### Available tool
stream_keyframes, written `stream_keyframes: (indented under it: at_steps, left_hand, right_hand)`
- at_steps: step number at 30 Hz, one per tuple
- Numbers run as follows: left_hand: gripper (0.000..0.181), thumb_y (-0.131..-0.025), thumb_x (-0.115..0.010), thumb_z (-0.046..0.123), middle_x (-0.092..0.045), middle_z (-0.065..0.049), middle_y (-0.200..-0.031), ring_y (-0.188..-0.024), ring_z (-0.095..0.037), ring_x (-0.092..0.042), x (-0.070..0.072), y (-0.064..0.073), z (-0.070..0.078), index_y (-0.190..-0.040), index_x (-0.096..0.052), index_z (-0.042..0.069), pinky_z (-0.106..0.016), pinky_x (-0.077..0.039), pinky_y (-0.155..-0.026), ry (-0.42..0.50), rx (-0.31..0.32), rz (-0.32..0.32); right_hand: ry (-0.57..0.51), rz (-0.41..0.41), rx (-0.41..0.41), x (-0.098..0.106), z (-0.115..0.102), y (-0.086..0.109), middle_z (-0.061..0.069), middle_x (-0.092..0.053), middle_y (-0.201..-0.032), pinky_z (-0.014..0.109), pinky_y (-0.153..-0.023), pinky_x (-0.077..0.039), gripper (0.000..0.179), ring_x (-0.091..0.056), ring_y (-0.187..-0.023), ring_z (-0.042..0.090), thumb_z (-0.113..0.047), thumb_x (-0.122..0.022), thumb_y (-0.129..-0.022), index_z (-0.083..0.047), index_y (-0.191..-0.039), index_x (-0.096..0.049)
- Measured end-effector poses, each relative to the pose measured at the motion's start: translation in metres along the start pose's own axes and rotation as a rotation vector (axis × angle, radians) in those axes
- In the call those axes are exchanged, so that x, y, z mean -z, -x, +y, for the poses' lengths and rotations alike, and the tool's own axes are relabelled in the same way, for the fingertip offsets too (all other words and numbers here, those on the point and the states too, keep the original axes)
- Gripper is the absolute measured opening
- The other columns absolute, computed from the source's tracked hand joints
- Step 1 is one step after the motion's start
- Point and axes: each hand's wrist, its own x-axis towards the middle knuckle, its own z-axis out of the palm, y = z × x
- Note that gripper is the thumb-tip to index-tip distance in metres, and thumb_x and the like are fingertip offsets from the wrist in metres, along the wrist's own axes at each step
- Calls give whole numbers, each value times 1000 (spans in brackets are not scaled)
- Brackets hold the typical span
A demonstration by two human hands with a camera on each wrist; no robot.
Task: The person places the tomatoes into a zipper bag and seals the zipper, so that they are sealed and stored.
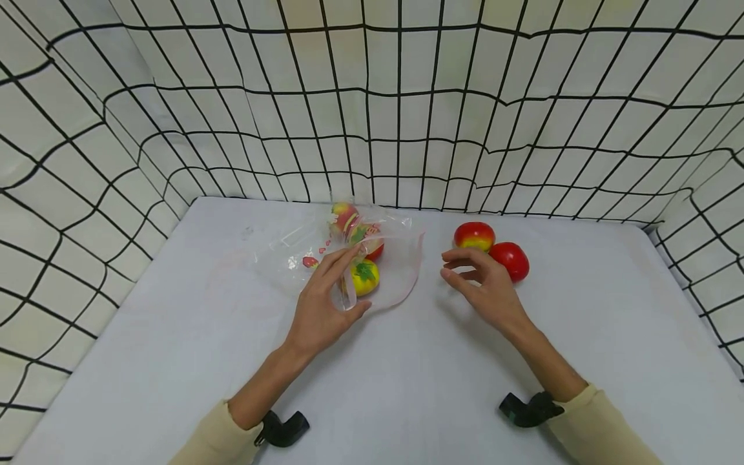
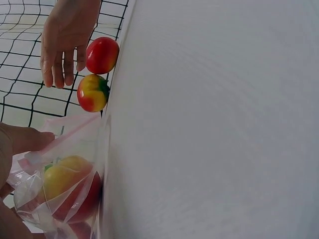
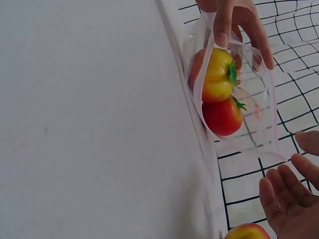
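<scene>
My left hand [image 1: 322, 307] grips a clear plastic bag [image 1: 401, 278] with a pink-edged mouth. Its thumb and fingers lie at that mouth in the right wrist view. Inside the bag are several tomato-like fruits, among them a yellow one with a green calyx [image 3: 218, 74] and a red one [image 3: 223, 117]. My right hand [image 1: 485, 287] hovers to the right of the bag, fingers loosely bent and holding nothing. Just beyond it sit a red-and-yellow tomato [image 1: 474, 236] and a red tomato [image 1: 510, 261], side by side; the hand partly covers them in the head view.
Everything stands on a white table [image 1: 407, 387]. A black wire grid [image 1: 401, 116] rises behind it and along both sides, with pale sheeting behind the grid. Dark curved mounts [image 1: 285, 429] are worn at both wrists.
</scene>
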Motion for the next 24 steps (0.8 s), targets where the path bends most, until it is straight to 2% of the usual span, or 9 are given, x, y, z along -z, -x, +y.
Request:
stream_keyframes:
  at_steps: [8, 15, 24]
  left_hand:
    - [96, -77, -92, 11, -50, 1, -157, -149, -21, -46, 0, 0, 0, -158, -45, 30, -47, -49, -116, 10, -1, 2]
    - [95, -78, -92, 10, -50, 0, -156, -148, -22, -47, -1, 0, 0, -158, -46, 29, -47, -50, -115, 27, -10, 6]
    - [94, -79, -91, 12, -50, 3, -156, -147, -18, -47, 0, 1, -2, -158, -45, 32, -48, -46, -120, 20, 9, -1]
  right_hand:
    - [39, 47, 7, 14, 3, 1, 15, -68, -126, 9, -90, -53, 36, -66, -114, 24, -18, -74, -97, -10, -132, -65]
    - [49, 90, 18, 23, 5, 2, 11, -68, -123, 8, -88, -53, 33, -64, -114, 27, -17, -74, -97, -9, -128, -67]
    - [111, 147, 15, 33, 8, 2, 8, -66, -119, 6, -88, -51, 30, -62, -109, 20, -19, -74, -98, -11, -126, -69]
